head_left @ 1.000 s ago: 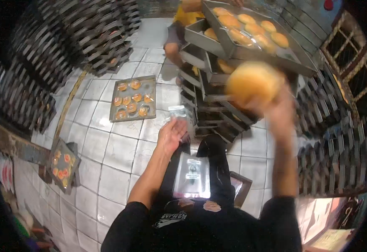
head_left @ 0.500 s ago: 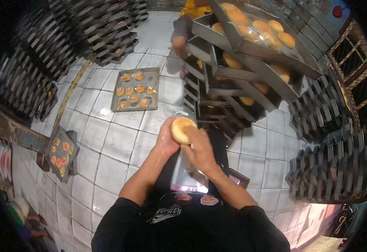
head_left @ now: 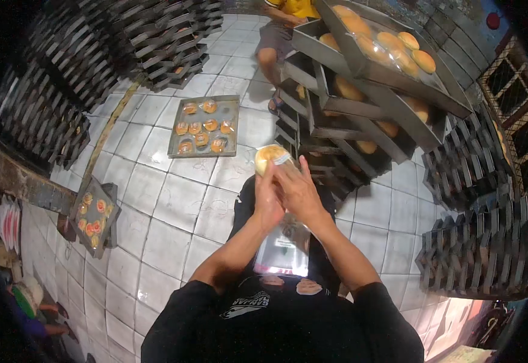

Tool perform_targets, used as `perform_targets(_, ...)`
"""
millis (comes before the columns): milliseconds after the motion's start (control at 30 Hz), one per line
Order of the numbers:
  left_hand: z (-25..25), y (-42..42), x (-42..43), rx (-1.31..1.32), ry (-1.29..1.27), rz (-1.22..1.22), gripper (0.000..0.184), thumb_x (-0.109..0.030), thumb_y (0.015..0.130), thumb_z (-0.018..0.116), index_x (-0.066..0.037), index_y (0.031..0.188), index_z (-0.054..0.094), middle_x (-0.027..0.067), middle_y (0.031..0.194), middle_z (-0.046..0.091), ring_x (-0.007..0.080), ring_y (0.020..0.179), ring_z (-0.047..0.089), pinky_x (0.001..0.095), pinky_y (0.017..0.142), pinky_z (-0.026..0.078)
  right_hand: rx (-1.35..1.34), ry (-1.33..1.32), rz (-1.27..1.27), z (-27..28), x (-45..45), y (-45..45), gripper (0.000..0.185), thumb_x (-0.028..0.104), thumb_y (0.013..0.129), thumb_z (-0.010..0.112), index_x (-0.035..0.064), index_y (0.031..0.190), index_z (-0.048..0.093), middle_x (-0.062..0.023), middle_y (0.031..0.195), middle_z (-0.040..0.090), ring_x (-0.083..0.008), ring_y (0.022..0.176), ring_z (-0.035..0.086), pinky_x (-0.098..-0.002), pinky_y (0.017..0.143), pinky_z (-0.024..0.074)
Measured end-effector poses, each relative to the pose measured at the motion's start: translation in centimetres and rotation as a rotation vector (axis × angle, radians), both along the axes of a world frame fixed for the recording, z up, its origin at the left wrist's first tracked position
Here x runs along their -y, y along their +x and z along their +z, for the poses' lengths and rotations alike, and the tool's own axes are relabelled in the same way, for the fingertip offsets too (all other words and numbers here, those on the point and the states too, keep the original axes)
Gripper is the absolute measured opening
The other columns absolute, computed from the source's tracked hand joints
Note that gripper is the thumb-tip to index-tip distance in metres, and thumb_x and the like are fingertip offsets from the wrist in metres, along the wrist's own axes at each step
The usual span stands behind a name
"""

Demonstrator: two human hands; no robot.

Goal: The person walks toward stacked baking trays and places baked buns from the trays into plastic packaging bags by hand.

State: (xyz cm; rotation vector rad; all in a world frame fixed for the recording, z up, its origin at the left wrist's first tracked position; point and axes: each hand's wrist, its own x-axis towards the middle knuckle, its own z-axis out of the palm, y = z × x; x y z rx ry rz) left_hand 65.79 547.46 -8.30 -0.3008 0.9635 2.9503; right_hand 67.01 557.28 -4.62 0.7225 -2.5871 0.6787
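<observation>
A round golden bun [head_left: 265, 160] is held up in front of me, with what looks like clear plastic film around it and a pale printed patch near my fingertips. My left hand [head_left: 268, 204] grips it from below and the left, fingers closed. From the right, my right hand [head_left: 298, 192] presses its fingers against the bun and the film, its thumb partly hidden. Across my lap lies a stack of clear printed plastic bags [head_left: 282, 251].
At the right front rises a crisscrossed stack of metal trays [head_left: 336, 54] with buns. A tray of wrapped buns [head_left: 232, 130] lies on the tiled floor, another tray [head_left: 110, 212] at left. Tall tray stacks [head_left: 481, 248] line both sides. A person in yellow [head_left: 300, 7] is beyond.
The bun has moved slightly up and away from me, and my hands have come together below it. My right fingers have shifted from the bun's top to its near right side.
</observation>
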Motion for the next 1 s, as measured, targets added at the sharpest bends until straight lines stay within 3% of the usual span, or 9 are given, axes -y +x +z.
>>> perform_targets(267, -0.9, -2.7, 3.5, 0.127, 0.274, -0.354, 0.076, -0.071, 0.102, 0.029, -0.009, 0.142, 0.050, 0.0125, 0.137, 0.058, 0.0324, 0.124, 0.056, 0.0534, 0.103, 0.049, 0.322, -0.327, 0.161, 1.2, 0.4, 3.9, 0.012, 0.003, 0.089, 0.071, 0.0039, 0.092, 0.060, -0.0136, 0.094, 0.064, -0.0285, 0.088, 0.065, -0.0361, 0.073, 0.0503)
perform_targets(333, -3.1, -4.3, 4.5, 0.046, 0.265, -0.329, 0.070, -0.066, 0.104, 0.029, -0.011, 0.141, 0.052, 0.0117, 0.138, 0.058, 0.0307, 0.125, 0.056, 0.0531, 0.105, 0.047, 1.114, -0.678, 0.830, 3.9, 0.5, 6.3, 0.014, 0.010, 0.092, 0.072, 0.0034, 0.092, 0.059, -0.0079, 0.092, 0.064, -0.0276, 0.086, 0.065, -0.0406, 0.074, 0.0502)
perform_targets(400, -1.0, -3.9, 7.0, 0.183, 0.233, -0.234, 0.063, -0.059, 0.107, 0.030, -0.011, 0.138, 0.055, 0.0128, 0.135, 0.061, 0.0301, 0.125, 0.057, 0.0528, 0.107, 0.045, 1.156, -0.869, 1.227, 3.1, 0.6, 8.1, 0.013, 0.014, 0.096, 0.070, 0.0037, 0.093, 0.061, -0.0055, 0.094, 0.065, -0.0193, 0.089, 0.063, -0.0349, 0.079, 0.0510)
perform_targets(433, -1.3, -3.7, 7.6, 0.176, 0.233, -0.200, 0.062, -0.059, 0.107, 0.029, -0.011, 0.138, 0.055, 0.0130, 0.134, 0.061, 0.0303, 0.125, 0.057, 0.0543, 0.107, 0.044, 0.894, -0.833, 0.890, 4.6, 0.3, 7.2, 0.024, 0.006, 0.092, 0.074, 0.0042, 0.075, 0.058, -0.0064, 0.093, 0.064, -0.0155, 0.083, 0.061, -0.0317, 0.072, 0.0490)
perform_targets(533, -3.1, -2.4, 6.6, 0.196, 0.248, -0.176, 0.066, -0.062, 0.106, 0.028, -0.012, 0.140, 0.053, 0.0127, 0.137, 0.060, 0.0304, 0.129, 0.054, 0.0574, 0.110, 0.041, 0.757, -0.798, 0.166, 1.8, 0.3, 3.9, 0.014, 0.008, 0.093, 0.072, 0.0027, 0.097, 0.060, -0.0050, 0.094, 0.064, -0.0055, 0.075, 0.055, -0.0231, 0.065, 0.0466)
perform_targets(733, -4.0, -3.2, 5.9, 0.271, 0.202, -0.145, 0.066, -0.061, 0.106, 0.028, -0.009, 0.138, 0.053, 0.0154, 0.138, 0.058, 0.0322, 0.127, 0.055, 0.0557, 0.109, 0.043, 1.294, -0.959, 0.721, 2.7, -0.4, 6.1, 0.032, 0.007, 0.092, 0.074, 0.0083, 0.076, 0.046, -0.0056, 0.083, 0.061, -0.0057, 0.073, 0.054, -0.0214, 0.065, 0.0426)
perform_targets(800, -3.4, -3.4, 8.1, 0.255, 0.168, -0.090, 0.065, -0.060, 0.106, 0.028, -0.009, 0.138, 0.053, 0.0155, 0.137, 0.058, 0.0317, 0.127, 0.055, 0.0564, 0.107, 0.044, 1.110, -1.031, 0.778, 3.6, -0.8, 7.2, 0.027, 0.006, 0.090, 0.075, 0.0069, 0.078, 0.051, -0.0067, 0.084, 0.061, -0.0087, 0.073, 0.054, -0.0242, 0.066, 0.0434)
perform_targets(867, -3.3, -2.3, 7.9, 0.277, 0.186, -0.060, 0.065, -0.060, 0.105, 0.029, -0.010, 0.137, 0.053, 0.0155, 0.136, 0.058, 0.0315, 0.127, 0.055, 0.0562, 0.106, 0.045, 0.939, -0.904, 0.070, 2.6, -0.7, 5.9, 0.021, 0.004, 0.091, 0.073, 0.0053, 0.079, 0.056, -0.0059, 0.087, 0.062, -0.0098, 0.073, 0.054, -0.0263, 0.067, 0.0440)
perform_targets(1000, -4.1, -1.9, 4.5, 0.323, 0.293, -0.128, 0.064, -0.061, 0.105, 0.035, -0.010, 0.139, 0.053, 0.0128, 0.136, 0.059, 0.0323, 0.126, 0.056, 0.0539, 0.106, 0.045, 0.358, -0.555, 0.275, -1.6, 1.6, 3.3, 0.019, 0.004, 0.094, 0.068, 0.0019, 0.079, 0.056, -0.0011, 0.084, 0.060, -0.0070, 0.069, 0.052, -0.0245, 0.062, 0.0435)
